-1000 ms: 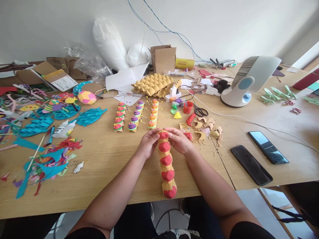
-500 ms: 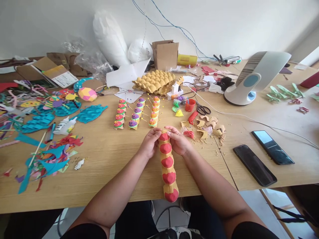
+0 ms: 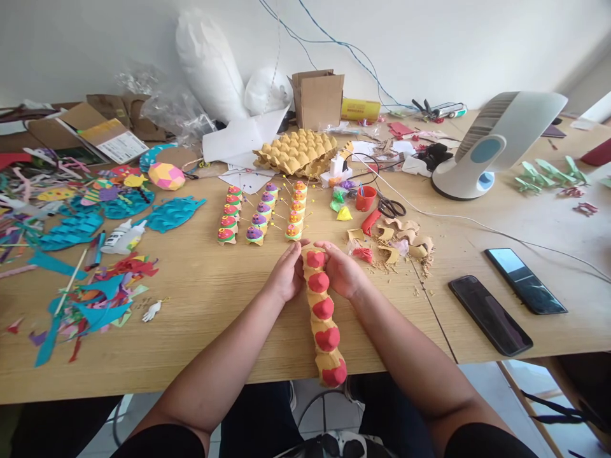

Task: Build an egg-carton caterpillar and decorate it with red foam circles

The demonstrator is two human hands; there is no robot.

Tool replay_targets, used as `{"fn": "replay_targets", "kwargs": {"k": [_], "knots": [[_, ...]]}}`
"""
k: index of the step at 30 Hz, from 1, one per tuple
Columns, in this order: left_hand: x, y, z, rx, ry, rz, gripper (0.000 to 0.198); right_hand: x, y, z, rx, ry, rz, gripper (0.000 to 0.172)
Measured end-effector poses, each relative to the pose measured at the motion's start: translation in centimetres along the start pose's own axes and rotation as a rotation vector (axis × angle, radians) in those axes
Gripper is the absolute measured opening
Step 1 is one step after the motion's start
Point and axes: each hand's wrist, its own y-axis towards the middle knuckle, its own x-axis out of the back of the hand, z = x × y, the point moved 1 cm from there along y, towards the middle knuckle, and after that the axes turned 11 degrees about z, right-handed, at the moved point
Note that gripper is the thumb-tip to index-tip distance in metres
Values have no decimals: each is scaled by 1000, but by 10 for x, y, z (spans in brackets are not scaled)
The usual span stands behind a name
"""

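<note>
Two hands flank the far end of the strip (image 3: 321,296). Your left hand (image 3: 285,275) is at its 9 o'clock side and your right hand (image 3: 342,272) at its 3 o'clock side. Each holds it with fingers laid long against the cardboard, so the strip is clamped between them.

A second ago your fingertips met in a pinch over the farthest cap. Now they have slid down to the sides and that cap is bare. The strip's near end has also swung a little toward 5 o'clock and hangs over the table (image 3: 214,299) edge at 6 o'clock. The far end still rests on the wood.

The strip is cut egg carton, tan, rough and fibrous, a chain of humps. Five red caps (image 3: 328,338) sit on the humps. They are matte, rounded and slightly lobed, like pressed clay or foam, though you cannot tell which.

Just past your fingertips at 12 o'clock stand three rows (image 3: 260,219) of smaller painted humps stuck with pins. Farther along that line is a yellow tray (image 3: 296,152) of moulded pulp. Torn carton scraps (image 3: 401,238) and crumbs lie at 2 o'clock. Two glossy phones (image 3: 489,315) lie flat at 4 o'clock. At 9 o'clock a glue (image 3: 121,236) bottle lies on its side among the paper cut-outs (image 3: 95,305).
</note>
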Motion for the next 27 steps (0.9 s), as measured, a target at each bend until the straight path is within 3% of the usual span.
{"fn": "replay_targets", "kwargs": {"k": [9,16,27], "knots": [[3,-2,-4,77,-73,69,43,-1,-5,3,-68,26,90,38],[9,-4,-5,140,-56,137,55,-4,-8,7,-109,-9,174,39],[7,-4,-2,161,-13,168,60,1,-6,1,-118,-24,160,44]]}}
